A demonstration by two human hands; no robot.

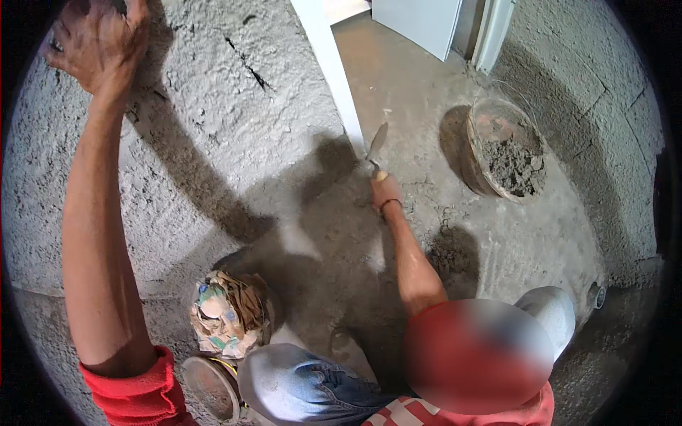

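Note:
My left hand is raised high at the upper left, near the rough plastered wall. Its fingers are spread; the top of the picture cuts some off, and I see nothing held in it. Low at the wall's end, my right hand is closed round the pale handle of a small pointed trowel. The trowel's narrow blade points away from me, beside the foot of a white upright frame. To the right of it, a dirty bucket with a wire handle holds clumpy grey mortar.
A bucket stuffed with crumpled paper sacks stands at the near left, beside a round grey container. A white door stands ajar at the back. Another rough wall bounds the right. A short pipe end shows there.

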